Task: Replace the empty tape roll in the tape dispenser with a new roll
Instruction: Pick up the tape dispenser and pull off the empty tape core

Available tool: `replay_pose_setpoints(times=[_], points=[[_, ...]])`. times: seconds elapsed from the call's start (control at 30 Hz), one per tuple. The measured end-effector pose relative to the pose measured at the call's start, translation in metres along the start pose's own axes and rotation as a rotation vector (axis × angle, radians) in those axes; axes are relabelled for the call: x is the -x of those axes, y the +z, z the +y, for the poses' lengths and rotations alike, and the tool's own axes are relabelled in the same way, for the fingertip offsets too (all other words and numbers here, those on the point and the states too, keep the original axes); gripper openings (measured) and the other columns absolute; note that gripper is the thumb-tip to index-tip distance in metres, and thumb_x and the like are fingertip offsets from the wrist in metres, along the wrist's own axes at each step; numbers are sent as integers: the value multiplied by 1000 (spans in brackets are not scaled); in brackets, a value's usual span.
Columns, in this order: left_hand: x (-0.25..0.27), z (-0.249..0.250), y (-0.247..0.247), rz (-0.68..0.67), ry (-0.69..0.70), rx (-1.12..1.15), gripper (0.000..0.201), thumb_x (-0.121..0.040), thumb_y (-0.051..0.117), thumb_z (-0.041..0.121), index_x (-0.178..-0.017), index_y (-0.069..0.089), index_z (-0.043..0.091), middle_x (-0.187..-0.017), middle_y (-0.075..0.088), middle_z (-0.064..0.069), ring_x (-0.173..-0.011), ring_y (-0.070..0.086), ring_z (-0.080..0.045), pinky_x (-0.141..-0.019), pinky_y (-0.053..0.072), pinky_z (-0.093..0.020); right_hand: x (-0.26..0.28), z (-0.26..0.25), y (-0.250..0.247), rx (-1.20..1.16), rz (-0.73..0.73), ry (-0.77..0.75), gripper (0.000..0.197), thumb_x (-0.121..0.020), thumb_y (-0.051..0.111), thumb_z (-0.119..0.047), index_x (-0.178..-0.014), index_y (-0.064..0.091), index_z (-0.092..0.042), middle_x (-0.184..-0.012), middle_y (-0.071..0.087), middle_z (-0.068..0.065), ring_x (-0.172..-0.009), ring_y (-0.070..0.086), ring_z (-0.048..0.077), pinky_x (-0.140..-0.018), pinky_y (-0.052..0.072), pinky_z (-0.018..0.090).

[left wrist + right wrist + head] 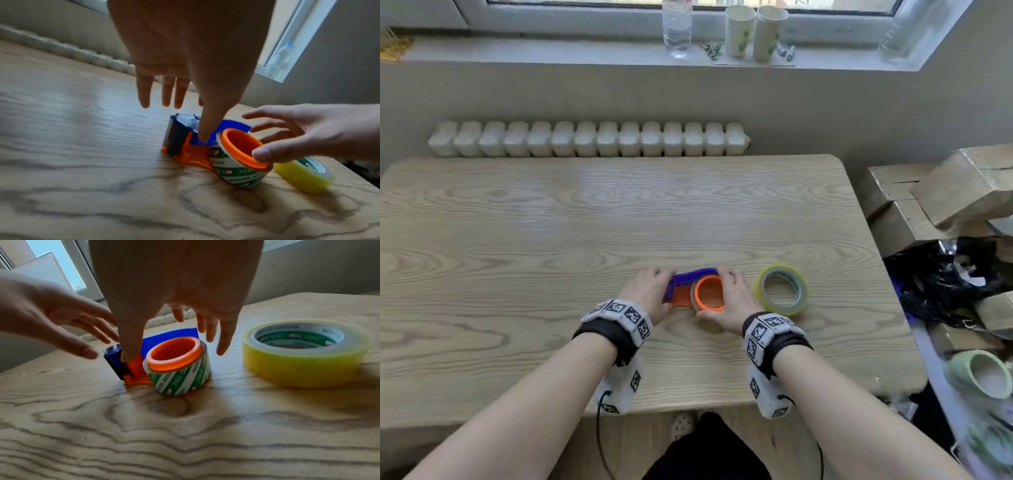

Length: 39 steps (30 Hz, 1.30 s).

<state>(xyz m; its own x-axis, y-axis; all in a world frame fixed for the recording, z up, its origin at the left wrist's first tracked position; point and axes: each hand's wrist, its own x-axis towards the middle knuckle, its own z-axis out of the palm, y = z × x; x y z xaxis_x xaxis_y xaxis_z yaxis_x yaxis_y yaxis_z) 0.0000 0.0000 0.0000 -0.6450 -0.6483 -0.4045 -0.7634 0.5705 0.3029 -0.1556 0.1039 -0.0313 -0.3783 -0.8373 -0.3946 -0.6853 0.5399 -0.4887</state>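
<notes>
The tape dispenser (688, 286), blue and orange, lies on its side on the wooden table (551, 240). Its orange hub (238, 146) faces up. Around the hub sits an empty core (180, 379) printed green and white. My left hand (659, 287) is at the dispenser's blade end with its fingers spread and its thumb (203, 138) down on the blue part. My right hand (726, 294) arches over the hub end with straight fingers (224, 340), its thumb near the hub's rim. Neither hand grips anything. A full yellow tape roll (782, 289) lies flat just to the right.
Cardboard boxes (945, 192) and a black plastic bag (941, 274) crowd the floor past the table's right edge. A radiator (589, 138) runs behind the table. A water bottle (677, 27) and two paper cups (755, 32) stand on the windowsill.
</notes>
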Motion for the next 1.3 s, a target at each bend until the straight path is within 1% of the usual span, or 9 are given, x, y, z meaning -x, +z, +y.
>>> replay_pose_setpoints(times=[0.1,0.23,0.4,0.7,0.83,1.0,1.1,1.2,1.3], points=[[-5,-8,8,-84,-29,56,85,-76,68,22,-146,21,23,-145,37,-8,-133,37,-27,-106,38,-39,-2,2,3,-21,-73,73,119,-61,80,-49,-147,0,-28,-153,13,11,-140,25,30,-112,31,44],[-12,-13,16,-138,-93,118,80,-79,66,26,-145,21,25,-145,38,-9,-129,44,-29,-104,40,-43,-5,3,8,-28,-79,54,123,-61,83,-38,-148,-4,-28,-152,16,11,-139,29,30,-111,33,40],[-15,-8,18,-102,-138,252,65,-82,61,35,-139,33,21,-132,52,-11,-120,51,-28,-98,42,-37,-8,5,9,-47,-45,40,116,-62,80,-28,-148,2,-25,-146,27,10,-134,35,27,-106,36,35],[-18,-4,16,-109,-206,463,43,-88,57,20,-125,40,6,-119,60,-15,-104,58,-29,-85,40,-30,-8,4,1,11,-33,-15,102,-62,79,-28,-143,17,-22,-132,41,9,-115,51,29,-88,47,37],[-16,0,11,-51,-250,587,37,-85,61,20,-116,43,9,-99,62,-9,-84,55,-21,-75,39,-27,-5,4,-7,6,9,-55,101,-60,78,-27,-142,20,-23,-133,41,6,-117,51,26,-89,50,39],[-16,8,-7,53,-322,765,35,-81,67,31,-98,42,13,-64,62,1,-64,55,-21,-60,40,-30,-1,-4,-33,-2,74,-145,96,-59,77,-25,-139,24,-22,-128,43,6,-112,53,27,-83,50,38],[-16,13,-23,78,-354,745,50,-80,63,45,-109,44,9,-69,64,0,-80,59,-25,-74,44,-34,2,-11,-51,-6,101,-188,97,-58,78,-24,-139,24,-22,-129,44,6,-115,51,25,-82,49,36],[-18,18,-32,94,-364,577,67,-79,52,60,-119,51,6,-102,67,-12,-111,55,-33,-96,37,-40,6,-18,-68,-5,129,-230,98,-58,79,-22,-139,25,-21,-132,44,6,-116,50,26,-84,47,35],[-19,22,-39,109,-329,427,70,-79,38,68,-118,55,12,-110,67,-15,-118,48,-33,-97,25,-38,6,-22,-83,-11,163,-268,99,-57,80,-21,-140,26,-21,-133,43,5,-119,50,25,-89,45,33]])
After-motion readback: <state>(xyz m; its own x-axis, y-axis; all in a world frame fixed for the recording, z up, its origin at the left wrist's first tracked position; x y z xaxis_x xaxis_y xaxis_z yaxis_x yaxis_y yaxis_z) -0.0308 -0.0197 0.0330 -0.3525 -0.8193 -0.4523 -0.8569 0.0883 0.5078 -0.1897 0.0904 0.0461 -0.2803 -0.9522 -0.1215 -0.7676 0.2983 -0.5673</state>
